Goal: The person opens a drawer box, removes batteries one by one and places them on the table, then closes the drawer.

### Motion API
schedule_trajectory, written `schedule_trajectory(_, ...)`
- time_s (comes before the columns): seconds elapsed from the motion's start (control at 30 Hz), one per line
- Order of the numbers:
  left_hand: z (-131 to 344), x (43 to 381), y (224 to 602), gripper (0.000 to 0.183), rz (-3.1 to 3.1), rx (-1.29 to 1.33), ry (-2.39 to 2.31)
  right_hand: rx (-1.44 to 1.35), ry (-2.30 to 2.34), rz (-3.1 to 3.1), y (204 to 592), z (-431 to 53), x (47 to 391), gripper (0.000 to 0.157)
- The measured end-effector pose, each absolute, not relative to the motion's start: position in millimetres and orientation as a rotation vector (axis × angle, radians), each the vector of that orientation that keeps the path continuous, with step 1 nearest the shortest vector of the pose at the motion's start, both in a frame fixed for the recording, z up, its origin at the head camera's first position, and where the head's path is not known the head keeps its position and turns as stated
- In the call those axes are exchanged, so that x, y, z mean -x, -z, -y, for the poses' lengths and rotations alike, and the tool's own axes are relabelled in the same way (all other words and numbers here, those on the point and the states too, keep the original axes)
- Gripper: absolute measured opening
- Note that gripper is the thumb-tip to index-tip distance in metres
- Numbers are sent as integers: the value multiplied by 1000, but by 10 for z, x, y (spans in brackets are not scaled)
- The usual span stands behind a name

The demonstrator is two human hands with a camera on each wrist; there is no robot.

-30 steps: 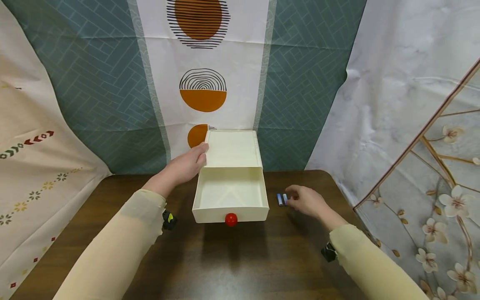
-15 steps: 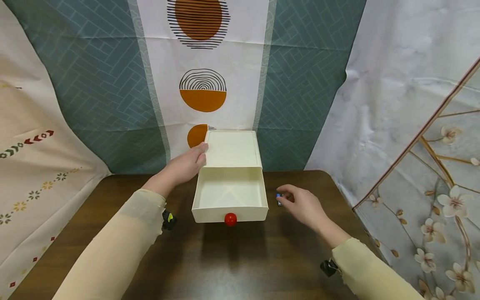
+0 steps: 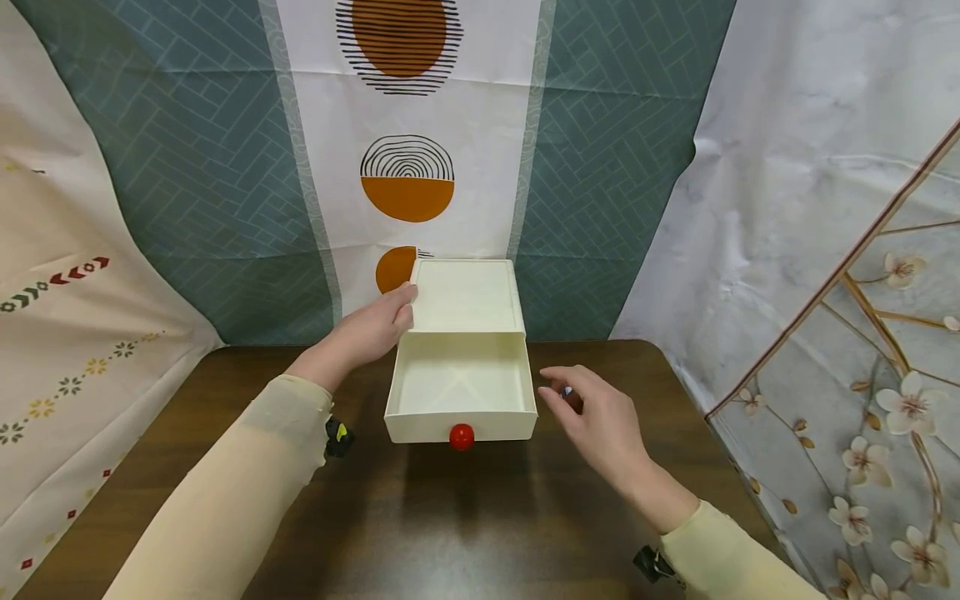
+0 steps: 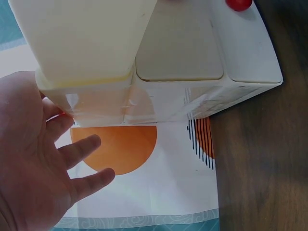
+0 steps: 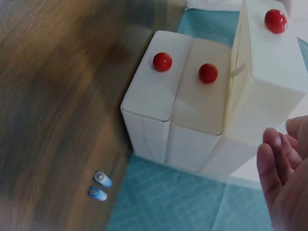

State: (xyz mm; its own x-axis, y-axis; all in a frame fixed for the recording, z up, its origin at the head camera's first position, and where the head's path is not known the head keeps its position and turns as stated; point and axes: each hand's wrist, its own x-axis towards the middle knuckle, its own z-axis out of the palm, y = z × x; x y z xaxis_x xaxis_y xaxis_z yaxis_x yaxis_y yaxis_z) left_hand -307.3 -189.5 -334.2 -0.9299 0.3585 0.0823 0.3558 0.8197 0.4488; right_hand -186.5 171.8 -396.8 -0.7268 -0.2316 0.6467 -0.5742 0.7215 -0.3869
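Note:
A small white drawer cabinet (image 3: pixel 467 296) stands at the back of the table, its top drawer (image 3: pixel 420 429) pulled out toward me by a red knob side (image 3: pixel 462 437). Inside, the drawer shows bare. My left hand (image 3: pixel 367 333) touches the cabinet's upper left edge; in the left wrist view several of its fingers (image 4: pixel 91 185) extend loosely past the side. Just right of the drawer hovers my right hand (image 3: pixel 603 421), thumb and fingers apart and holding nothing. Two small blue-and-white batteries (image 5: pixel 102 178) lie on the table, mostly hidden behind this hand in the head view.
Two lower drawers (image 5: pixel 163 86) with red knobs are shut beneath the pulled-out one. Dark wooden table (image 3: pixel 465 533) stretches in front. A patterned cloth (image 3: pixel 615 167) hangs behind the cabinet, with other curtains at left and right.
My right hand has moved left from beside the batteries toward the drawer, its thumb and fingers spreading apart. The left hand and the drawer keep their places.

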Motion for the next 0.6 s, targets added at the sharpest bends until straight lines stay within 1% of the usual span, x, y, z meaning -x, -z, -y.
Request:
schedule_trajectory(0.4,1880,3068,3336,63,-2992,-575,-737,-867,-742,2074,3912,-1601,1735,31)
schedule_trajectory(0.6,1875,3062,3329,63,-2990,-580,-737,-992,-642,1900,3882,-1504,1689,19)
